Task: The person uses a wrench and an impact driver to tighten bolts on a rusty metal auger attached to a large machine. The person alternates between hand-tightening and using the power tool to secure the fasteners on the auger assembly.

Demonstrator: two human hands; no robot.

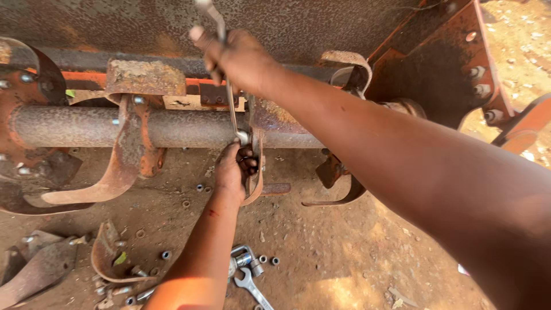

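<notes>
At the centre of the frame the right hand [238,60] is closed around a thin, stiff steel wrench [231,97], best gripped high for leverage, while the left hand [232,169] curls around the nut [243,138] on the heavy, rusty shaft [172,127].
</notes>
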